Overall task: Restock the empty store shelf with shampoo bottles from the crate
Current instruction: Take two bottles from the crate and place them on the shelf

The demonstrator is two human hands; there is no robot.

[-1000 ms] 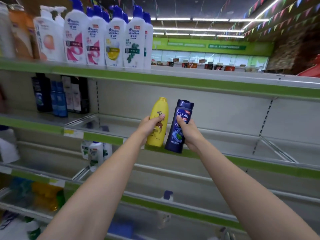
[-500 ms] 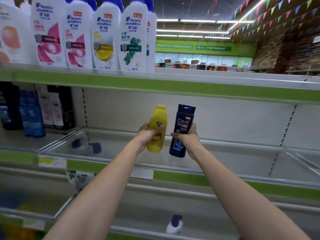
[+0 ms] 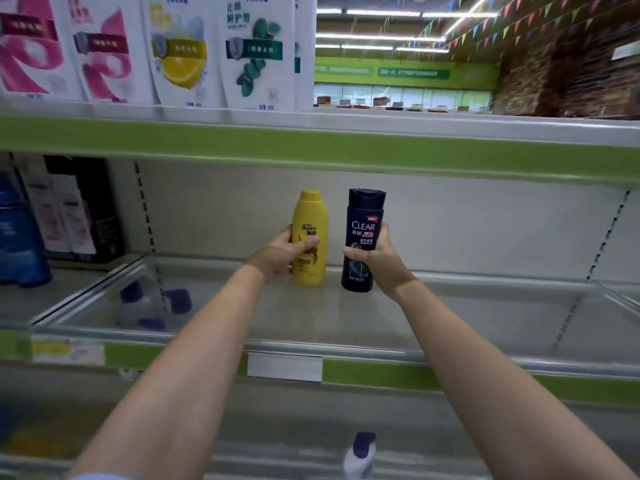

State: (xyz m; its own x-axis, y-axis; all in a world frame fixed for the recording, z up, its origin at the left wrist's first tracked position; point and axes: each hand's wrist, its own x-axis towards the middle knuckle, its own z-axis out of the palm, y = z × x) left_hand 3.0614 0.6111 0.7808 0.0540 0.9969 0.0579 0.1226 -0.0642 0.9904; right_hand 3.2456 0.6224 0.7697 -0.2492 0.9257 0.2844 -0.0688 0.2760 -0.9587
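Note:
My left hand (image 3: 280,255) grips a yellow shampoo bottle (image 3: 310,216) upright, deep over the bare middle shelf (image 3: 467,317). My right hand (image 3: 381,259) grips a dark blue CLEAR shampoo bottle (image 3: 363,223) upright just to its right. Both bottle bases sit at or just above the shelf floor near the back wall; contact cannot be told. The crate is out of view.
Large white pump bottles (image 3: 180,53) fill the upper shelf (image 3: 311,147), whose green edge hangs low over my arms. Dark and blue bottles (image 3: 20,237) stand left behind a clear divider (image 3: 93,292). A white bottle with a blue cap (image 3: 360,452) lies on the lower shelf.
Both hands have carried the bottles forward and deeper into the middle shelf, lowering them toward its floor. The view has moved closer to the shelving.

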